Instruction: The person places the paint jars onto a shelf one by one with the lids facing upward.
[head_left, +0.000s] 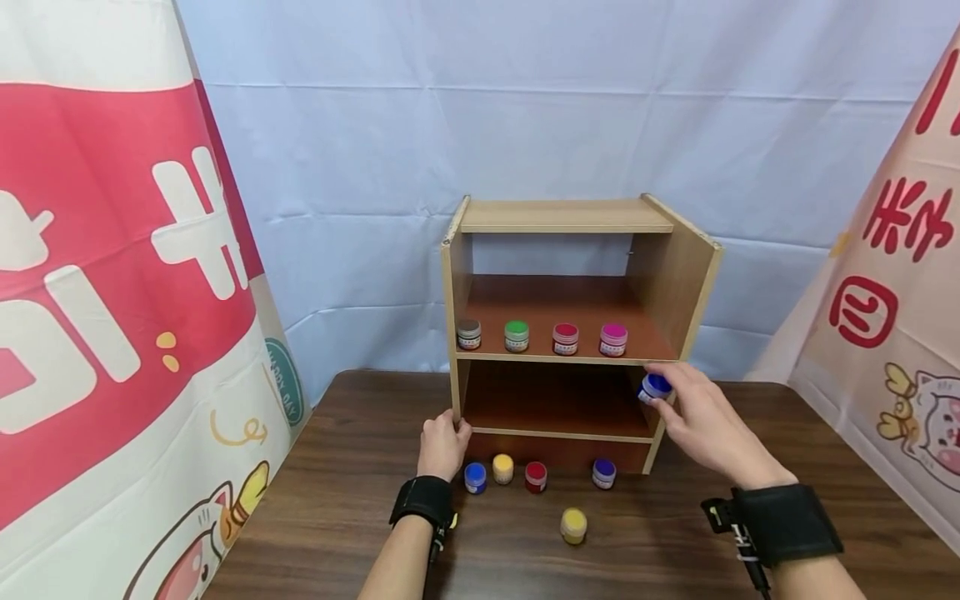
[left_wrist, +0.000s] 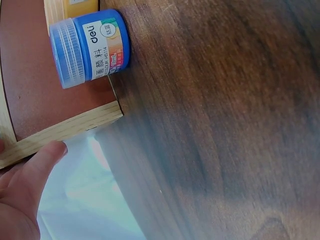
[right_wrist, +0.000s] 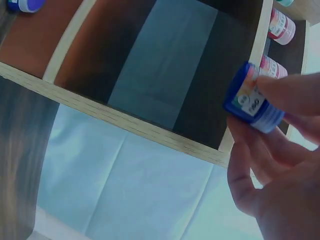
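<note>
Nearest me, five small round plastic paint jars point(head_left: 573, 525) stand unshelved on the dark wood-grain worktop point(head_left: 345, 517). My left hand point(head_left: 442, 446) steadies the shelf unit point(head_left: 562, 215), fingers curled on its edge; my right hand point(head_left: 701, 421) pinches a blue jar point(head_left: 654, 387) at the right post. Four jars point(head_left: 566, 338) already sit on the middle shelf; I judge under half done.

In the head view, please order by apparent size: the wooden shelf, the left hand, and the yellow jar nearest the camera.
1. wooden shelf
2. left hand
3. yellow jar
The differences are plain, so nearness to the camera changes nothing.
</note>
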